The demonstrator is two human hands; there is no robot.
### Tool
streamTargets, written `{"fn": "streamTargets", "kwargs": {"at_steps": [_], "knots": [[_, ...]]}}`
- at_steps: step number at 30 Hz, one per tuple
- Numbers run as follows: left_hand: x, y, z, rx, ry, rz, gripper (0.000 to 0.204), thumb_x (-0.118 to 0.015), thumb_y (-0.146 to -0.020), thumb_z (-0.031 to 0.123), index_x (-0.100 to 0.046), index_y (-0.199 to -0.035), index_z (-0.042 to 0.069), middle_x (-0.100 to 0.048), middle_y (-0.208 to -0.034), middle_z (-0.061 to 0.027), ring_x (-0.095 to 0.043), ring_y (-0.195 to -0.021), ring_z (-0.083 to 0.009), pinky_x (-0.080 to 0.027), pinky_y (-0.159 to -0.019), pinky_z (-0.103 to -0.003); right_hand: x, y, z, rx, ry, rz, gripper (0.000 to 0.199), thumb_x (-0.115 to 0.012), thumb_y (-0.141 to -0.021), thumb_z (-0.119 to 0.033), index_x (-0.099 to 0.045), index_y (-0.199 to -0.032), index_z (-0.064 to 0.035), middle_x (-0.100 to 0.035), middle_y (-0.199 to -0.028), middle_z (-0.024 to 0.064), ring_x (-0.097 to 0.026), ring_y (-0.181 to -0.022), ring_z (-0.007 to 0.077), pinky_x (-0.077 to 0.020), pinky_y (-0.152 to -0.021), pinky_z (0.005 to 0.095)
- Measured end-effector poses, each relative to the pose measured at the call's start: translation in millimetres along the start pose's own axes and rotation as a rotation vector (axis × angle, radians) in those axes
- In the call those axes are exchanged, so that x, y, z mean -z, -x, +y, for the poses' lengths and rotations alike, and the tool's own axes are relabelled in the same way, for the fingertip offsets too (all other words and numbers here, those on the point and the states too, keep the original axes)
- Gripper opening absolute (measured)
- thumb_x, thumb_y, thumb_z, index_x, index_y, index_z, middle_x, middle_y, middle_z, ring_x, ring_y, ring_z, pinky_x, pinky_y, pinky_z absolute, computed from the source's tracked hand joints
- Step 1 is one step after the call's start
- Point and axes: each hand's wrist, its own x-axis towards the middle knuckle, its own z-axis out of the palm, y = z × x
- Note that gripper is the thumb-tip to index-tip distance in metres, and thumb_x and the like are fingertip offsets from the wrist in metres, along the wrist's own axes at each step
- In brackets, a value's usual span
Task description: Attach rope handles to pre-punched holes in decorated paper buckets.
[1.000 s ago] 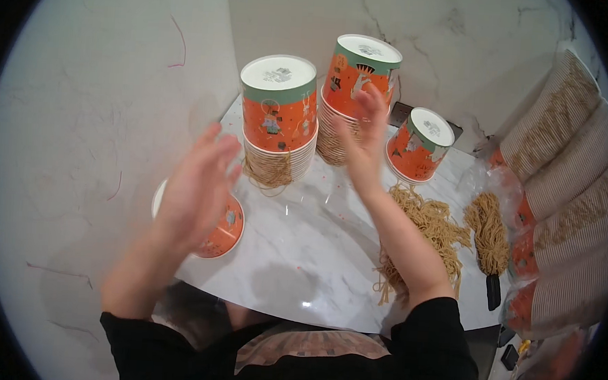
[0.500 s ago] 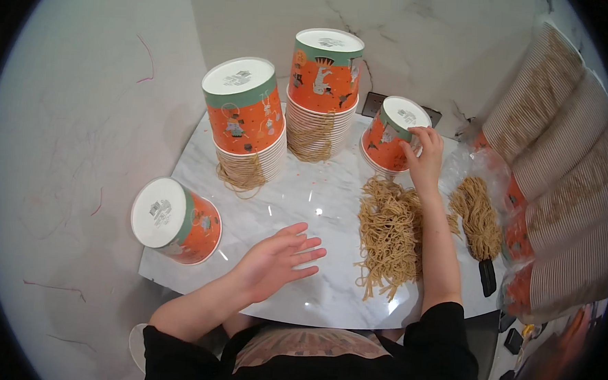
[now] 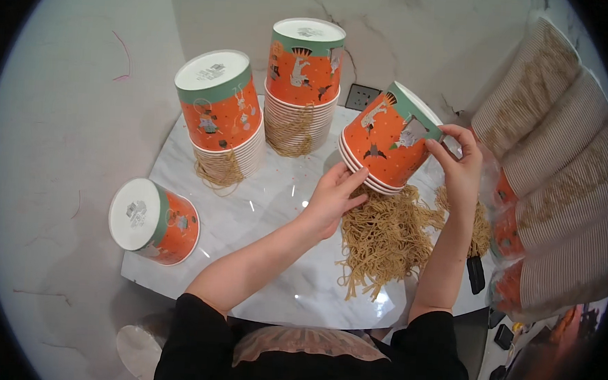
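A short nested stack of orange and green paper buckets (image 3: 389,143) is tilted above the right side of the table, bottoms up and to the right. My right hand (image 3: 462,164) grips it near the white base, thumb on the side. At the lower end, my left hand (image 3: 332,200) has its fingers and thumb on the white rims. Right beneath lies a loose heap of tan cords (image 3: 384,242). A gathered cord bundle (image 3: 481,230) sits partly hidden behind my right forearm, with a black strip (image 3: 475,275) at its lower end.
Two tall stacks of upside-down buckets, one at left (image 3: 217,113) and one farther back (image 3: 303,73), have cords hanging from their rims. Another bucket (image 3: 171,228) stands at the table's left edge. Plastic-wrapped bucket stacks (image 3: 553,162) line the right; a socket (image 3: 362,97) is on the wall.
The small bucket stack has been lifted off the table and tilted toward me, held by my right hand. My left hand has moved right and up from over the table onto its rims.
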Motion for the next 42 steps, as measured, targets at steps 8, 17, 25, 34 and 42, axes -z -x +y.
{"fn": "streamTargets", "kwargs": {"at_steps": [8, 17, 25, 34, 42], "knots": [[-11.7, 0.7, 5.5, -0.098, 0.051, -0.142, 0.031, -0.067, -0.101, 0.017, -0.058, -0.129, 0.008, -0.067, -0.125, -0.0021, -0.066, -0.112, -0.0125, -0.059, -0.093, -0.031, 32.6, 0.2, -8.5, -0.028, -0.154, 0.03, 0.017, -0.076, -0.093, -0.011, -0.071, -0.106, -0.0017, -0.068, -0.098, -0.0007, -0.061, -0.094, 0.0081, -0.0473, -0.086, 0.0241], [-6.2, -18.4, -3.1, -0.068, 0.046, -0.154, 0.03, -0.065, -0.102, 0.016, -0.058, -0.129, 0.006, -0.068, -0.124, -0.0032, -0.068, -0.108, -0.0124, -0.061, -0.088, -0.029, 78.4, -2.8, 3.9, -0.006, -0.261, 0.368, 0.023, -0.07, -0.099, -0.014, -0.069, -0.117, -0.0001, -0.071, -0.104, 0.0027, -0.066, -0.094, 0.01, -0.0524, -0.087, 0.0252], [17.5, -97.0, -18.5, 0.027, 0.127, 0.0, 0.026, -0.062, -0.103, 0.017, -0.06, -0.127, 0.009, -0.066, -0.123, -0.0035, -0.064, -0.11, -0.0159, -0.057, -0.098, -0.036, 117.1, 13.2, -20.4, 0.432, -0.448, 0.839, 0.022, -0.061, -0.103, -0.012, -0.053, -0.121, -0.001, -0.063, -0.119, 0.0121, -0.064, -0.113, 0.0269, -0.0583, -0.099, 0.0459], [29.8, -161.8, -32.6, -0.003, 0.109, 0.171, 0.032, -0.066, -0.101, 0.02, -0.058, -0.128, 0.004, -0.065, -0.121, -0.0089, -0.066, -0.104, -0.0182, -0.06, -0.094, -0.033, 128.5, 32.0, -40.6, 0.433, -0.366, 0.926, 0.037, -0.055, -0.105, -0.014, -0.047, -0.136, 0.0052, -0.058, -0.135, 0.0194, -0.058, -0.122, 0.0333, -0.0504, -0.109, 0.0525], [17.4, -136.7, -21.1, -0.028, 0.035, 0.398, 0.028, -0.065, -0.098, 0.012, -0.062, -0.123, 0.002, -0.059, -0.125, -0.0095, -0.055, -0.119, -0.0185, -0.054, -0.1, -0.038, 124.7, 31.7, -34.3, 0.289, -0.405, 0.596, 0.042, -0.056, -0.105, -0.022, -0.048, -0.14, 0.0019, -0.058, -0.134, 0.0153, -0.059, -0.122, 0.0276, -0.0536, -0.101, 0.047]]}}
